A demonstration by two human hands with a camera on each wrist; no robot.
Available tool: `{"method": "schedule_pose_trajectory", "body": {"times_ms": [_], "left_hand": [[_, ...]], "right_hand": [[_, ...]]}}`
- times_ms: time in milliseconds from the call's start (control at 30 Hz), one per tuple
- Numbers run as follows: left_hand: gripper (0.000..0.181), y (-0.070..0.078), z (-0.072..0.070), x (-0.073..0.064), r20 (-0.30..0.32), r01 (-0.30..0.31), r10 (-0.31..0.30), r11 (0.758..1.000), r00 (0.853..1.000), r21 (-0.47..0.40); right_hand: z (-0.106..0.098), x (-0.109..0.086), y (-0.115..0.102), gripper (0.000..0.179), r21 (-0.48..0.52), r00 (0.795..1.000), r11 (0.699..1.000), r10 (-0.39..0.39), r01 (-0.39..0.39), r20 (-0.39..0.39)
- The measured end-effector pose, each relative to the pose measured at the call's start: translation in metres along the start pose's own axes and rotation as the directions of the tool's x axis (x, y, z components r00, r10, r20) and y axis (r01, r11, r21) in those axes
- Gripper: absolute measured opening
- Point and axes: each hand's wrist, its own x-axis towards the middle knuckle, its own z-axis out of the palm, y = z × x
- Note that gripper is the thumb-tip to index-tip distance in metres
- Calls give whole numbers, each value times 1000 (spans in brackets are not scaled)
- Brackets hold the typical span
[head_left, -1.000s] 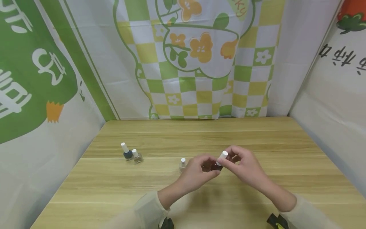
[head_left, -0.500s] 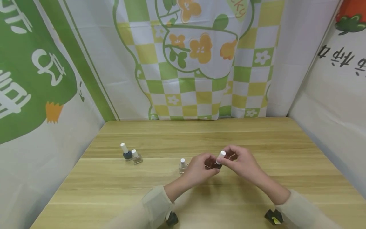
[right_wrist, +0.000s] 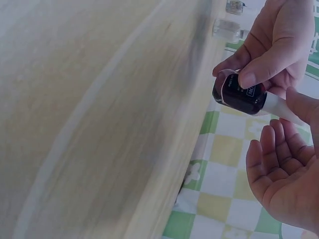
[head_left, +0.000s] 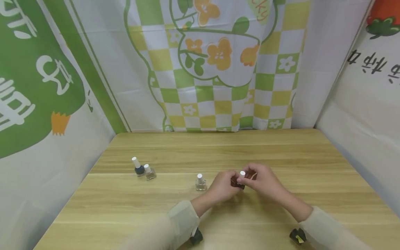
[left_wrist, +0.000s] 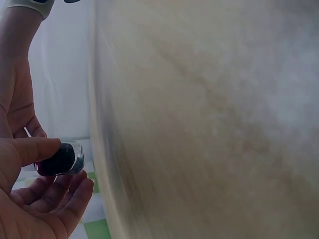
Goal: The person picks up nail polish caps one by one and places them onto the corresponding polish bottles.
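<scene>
A small bottle of dark nail polish (right_wrist: 239,94) is held between both hands above the table. My left hand (head_left: 222,185) grips its glass body, thumb across the label in the right wrist view. The white cap (head_left: 242,174) is pinched by the thumb and fingers of my right hand (head_left: 265,182). In the left wrist view the bottle's base (left_wrist: 77,157) faces the camera, and the cap is hidden there. A clear nail polish bottle (head_left: 200,184) with a white cap stands on the table just left of my left hand.
Further left on the wooden table (head_left: 175,215) stand a dark blue nail polish bottle (head_left: 139,170) and a second clear one (head_left: 151,173), close together. Printed cloth (head_left: 215,104) hangs along the table's back edge, with more cloth at both sides.
Both hands have come down slightly with the dark bottle, and its cap stands more upright. My left hand has shifted right, so the nearby clear bottle shows fully.
</scene>
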Motion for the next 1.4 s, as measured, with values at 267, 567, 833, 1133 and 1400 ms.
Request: {"method": "schedule_pose_trajectory", "body": {"times_ms": [267,567,833,1133,1400], "left_hand": [[23,-3,1,3,7,27,-27,999,1000,43],[23,-9,1,5,39,31,-36,992,999,125],[24,-8,0,6,49,45,-54,987,997,156],[25,-5,-1,7,55,54,-65,981,996,186],[33,-3,-7,0,48,88,-94,990,994,113]], "right_hand": [[2,1,1,16,-20,1000,1000,-5,5,30],[6,1,12,16,-25,996,999,-32,34,83],[9,4,13,18,-25,997,1000,-5,7,78],[8,4,13,17,-29,997,1000,-5,8,81],[-4,-1,10,27,-52,996,998,33,-28,88]]}}
